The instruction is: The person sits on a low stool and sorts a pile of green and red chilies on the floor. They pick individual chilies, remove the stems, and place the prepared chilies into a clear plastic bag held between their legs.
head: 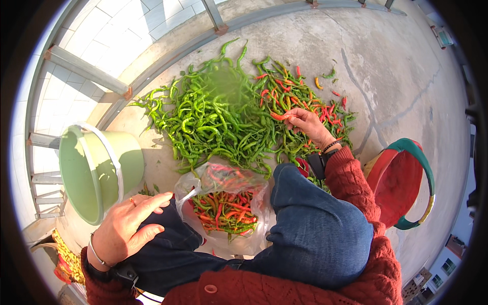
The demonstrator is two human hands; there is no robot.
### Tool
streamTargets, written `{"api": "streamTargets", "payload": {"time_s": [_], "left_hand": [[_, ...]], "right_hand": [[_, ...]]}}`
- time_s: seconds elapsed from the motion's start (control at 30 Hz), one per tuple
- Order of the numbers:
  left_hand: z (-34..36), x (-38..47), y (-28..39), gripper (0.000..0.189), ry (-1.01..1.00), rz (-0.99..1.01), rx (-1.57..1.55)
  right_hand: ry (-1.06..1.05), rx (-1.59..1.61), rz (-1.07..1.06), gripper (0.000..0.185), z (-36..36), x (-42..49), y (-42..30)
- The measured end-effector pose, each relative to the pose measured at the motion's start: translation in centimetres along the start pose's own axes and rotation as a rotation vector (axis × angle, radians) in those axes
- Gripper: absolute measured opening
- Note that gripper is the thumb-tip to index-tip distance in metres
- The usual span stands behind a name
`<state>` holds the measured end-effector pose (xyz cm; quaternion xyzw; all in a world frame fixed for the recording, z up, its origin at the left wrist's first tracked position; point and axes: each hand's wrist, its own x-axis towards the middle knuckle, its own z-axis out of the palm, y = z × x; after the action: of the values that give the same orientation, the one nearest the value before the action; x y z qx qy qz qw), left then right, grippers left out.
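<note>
My right hand [309, 125] pinches a red chili pepper [279, 116] between thumb and fingers, above the edge of a spread of peppers. Green chili peppers [213, 118] form a broad heap on the concrete floor, and red and mixed-colour peppers [328, 114] lie at its right side. My left hand [131, 228] is over my left thigh, fingers apart, with nothing in it. Between my knees a clear plastic bag [263, 198] stands with its mouth spread, holding red, orange and some green peppers [225, 209].
A pale green bucket [126, 160] with a white handle lies tilted at the left. On the right is a red basket [396, 187] with a green and yellow handle. A metal railing [89, 70] runs along the left and far side. Cracked concrete floor [389, 76] extends right.
</note>
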<state>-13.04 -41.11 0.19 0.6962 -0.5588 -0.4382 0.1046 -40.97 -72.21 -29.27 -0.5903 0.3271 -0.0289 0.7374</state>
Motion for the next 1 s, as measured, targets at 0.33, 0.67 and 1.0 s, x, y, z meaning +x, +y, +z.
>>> {"api": "streamTargets", "payload": {"time_s": [0.33, 0.67, 1.0], "left_hand": [[0.4, -0.8, -0.4, 0.052, 0.035, 0.020, -0.020], [1.9, 2.1, 0.1, 0.044, 0.133, 0.106, -0.144], [2.2, 2.8, 0.2, 0.043, 0.212, 0.159, -0.159]], "right_hand": [[0.169, -0.017, -0.319, 0.016, 0.8, -4.1, -5.3], [0.118, -0.433, -0.284, 0.020, 2.6, -2.4, -9.9], [0.182, -0.657, -0.174, 0.020, 0.1, -3.1, -10.3]]}}
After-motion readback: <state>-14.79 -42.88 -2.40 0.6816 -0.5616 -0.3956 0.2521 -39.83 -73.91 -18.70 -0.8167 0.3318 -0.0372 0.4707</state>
